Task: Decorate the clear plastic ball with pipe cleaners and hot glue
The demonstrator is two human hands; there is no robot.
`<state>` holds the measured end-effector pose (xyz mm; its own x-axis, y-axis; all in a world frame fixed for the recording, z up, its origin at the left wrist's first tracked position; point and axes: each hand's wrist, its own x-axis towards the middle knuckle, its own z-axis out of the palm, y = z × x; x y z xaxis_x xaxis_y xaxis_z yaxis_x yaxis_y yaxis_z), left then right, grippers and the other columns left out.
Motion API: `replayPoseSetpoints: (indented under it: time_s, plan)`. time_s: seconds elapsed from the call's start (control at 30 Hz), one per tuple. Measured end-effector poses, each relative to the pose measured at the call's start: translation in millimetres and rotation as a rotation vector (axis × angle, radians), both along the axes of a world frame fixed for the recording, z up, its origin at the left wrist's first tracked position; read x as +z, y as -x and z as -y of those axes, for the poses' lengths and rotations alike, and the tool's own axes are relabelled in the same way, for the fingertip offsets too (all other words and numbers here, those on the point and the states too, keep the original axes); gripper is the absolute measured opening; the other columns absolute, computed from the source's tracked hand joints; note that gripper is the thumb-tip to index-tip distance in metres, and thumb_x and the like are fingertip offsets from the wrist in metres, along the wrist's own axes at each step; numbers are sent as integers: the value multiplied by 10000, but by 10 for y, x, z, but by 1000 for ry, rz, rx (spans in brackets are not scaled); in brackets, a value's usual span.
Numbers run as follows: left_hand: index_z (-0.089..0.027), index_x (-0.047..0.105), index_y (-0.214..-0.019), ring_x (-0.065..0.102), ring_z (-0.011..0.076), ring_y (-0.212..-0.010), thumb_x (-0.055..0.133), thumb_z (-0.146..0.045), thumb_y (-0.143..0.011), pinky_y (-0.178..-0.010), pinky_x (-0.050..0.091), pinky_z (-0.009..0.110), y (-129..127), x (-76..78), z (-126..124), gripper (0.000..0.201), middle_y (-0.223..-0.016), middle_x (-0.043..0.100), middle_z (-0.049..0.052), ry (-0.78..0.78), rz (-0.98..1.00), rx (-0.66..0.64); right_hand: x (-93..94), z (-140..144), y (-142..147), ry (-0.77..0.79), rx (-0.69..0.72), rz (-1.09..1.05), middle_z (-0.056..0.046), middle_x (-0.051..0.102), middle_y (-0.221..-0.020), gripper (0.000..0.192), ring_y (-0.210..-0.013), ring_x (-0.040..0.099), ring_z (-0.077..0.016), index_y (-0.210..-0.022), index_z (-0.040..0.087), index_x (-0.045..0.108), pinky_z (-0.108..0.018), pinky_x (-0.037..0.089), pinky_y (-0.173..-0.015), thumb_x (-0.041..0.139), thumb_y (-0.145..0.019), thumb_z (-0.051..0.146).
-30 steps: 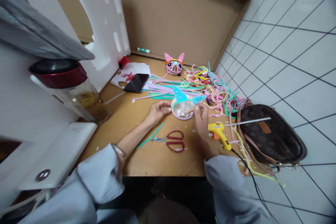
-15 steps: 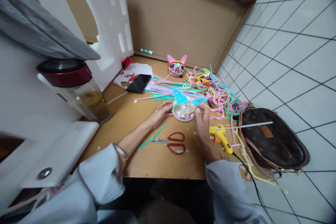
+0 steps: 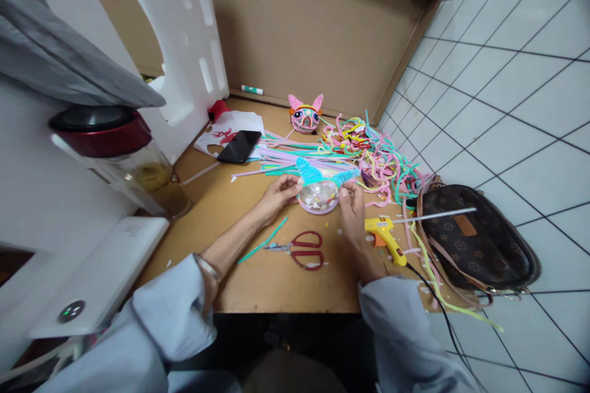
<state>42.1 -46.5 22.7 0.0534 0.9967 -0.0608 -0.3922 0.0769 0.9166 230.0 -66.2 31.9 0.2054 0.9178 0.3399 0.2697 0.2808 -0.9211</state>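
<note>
Since the earlier frames the clear ball (image 3: 318, 196) has been lifted a little and tipped, so its blue fuzzy ears now sit higher between the two hands; the tools on the counter (image 3: 258, 282) lie as they did.

Nearest on the counter are the red-handled scissors (image 3: 302, 248), shut, with a single green fuzzy stick (image 3: 262, 239) lying just to their left. To the right of the scissors lies the yellow glue gun (image 3: 385, 236), its black cord trailing off the near edge. A brown patterned bag (image 3: 479, 239) rests at the right edge of the counter, partly over the tiled floor, with a thin metal rod (image 3: 436, 215) across its top.

Just beyond the scissors, the left hand (image 3: 276, 193) pinches the left side of the clear ball, fingers closed on it near one blue ear. The right hand (image 3: 353, 209) grips the ball's right side, thumb and fingers closed at the other ear. The ball is held just above the counter, between the hands.

Farther off lies a loose heap of coloured fuzzy sticks (image 3: 369, 153). Left of it is a black phone (image 3: 239, 145) on white paper. Beyond, near the cardboard back wall, sits a finished pink-eared ball (image 3: 305, 115). At the left stands a glass jar (image 3: 138, 166) with a red lid.
</note>
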Motion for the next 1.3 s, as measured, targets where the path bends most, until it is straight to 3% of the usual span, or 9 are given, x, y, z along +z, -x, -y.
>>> replayPoseSetpoints:
  time_s: [0.23,0.37,0.53,0.87,1.13,1.3]
  plan:
    - [-193,577,-856,542,98,-683,845,-388,-572,-681,501,233,25,40,5,436,-758,551,-43,33,-3,-34,-36,-25,13,0,-2,-50,-52,669,-953,389,-907,622,-206,-1064,221,539,-360,499,-828,525,-854,548]
    - [-194,564,-884,557,111,-730,859,-463,-577,-719,506,253,32,58,12,504,-803,564,-34,16,-24,-81,-25,-12,34,-9,7,-84,-70,670,-1004,402,-970,627,-219,-1083,215,539,-374,505,-859,540,-852,544]
    - [-203,534,-877,543,124,-761,889,-523,-545,-688,486,244,39,54,18,583,-816,539,-34,-13,-68,-47,-9,20,58,19,25,-112,-86,670,-1040,424,-973,632,-224,-1085,208,544,-386,511,-873,548,-845,557]
    - [-199,589,-896,575,151,-792,814,-384,-593,-662,490,251,79,87,27,420,-880,603,-4,7,-117,-50,-16,31,56,23,55,-161,-66,672,-1010,403,-956,639,-214,-1078,218,564,-388,519,-894,561,-852,552]
    - [-198,603,-915,587,147,-780,795,-368,-587,-670,511,259,90,115,30,416,-889,617,-5,27,-107,-54,-16,40,71,36,76,-214,-72,659,-1025,412,-972,630,-218,-1079,216,556,-393,514,-900,582,-831,544]
    - [-204,578,-902,565,142,-776,787,-370,-586,-659,496,246,87,131,36,414,-847,582,-17,26,-132,-61,-44,-14,73,35,49,-242,-45,635,-948,410,-880,615,-192,-1046,214,537,-353,507,-822,606,-807,540]
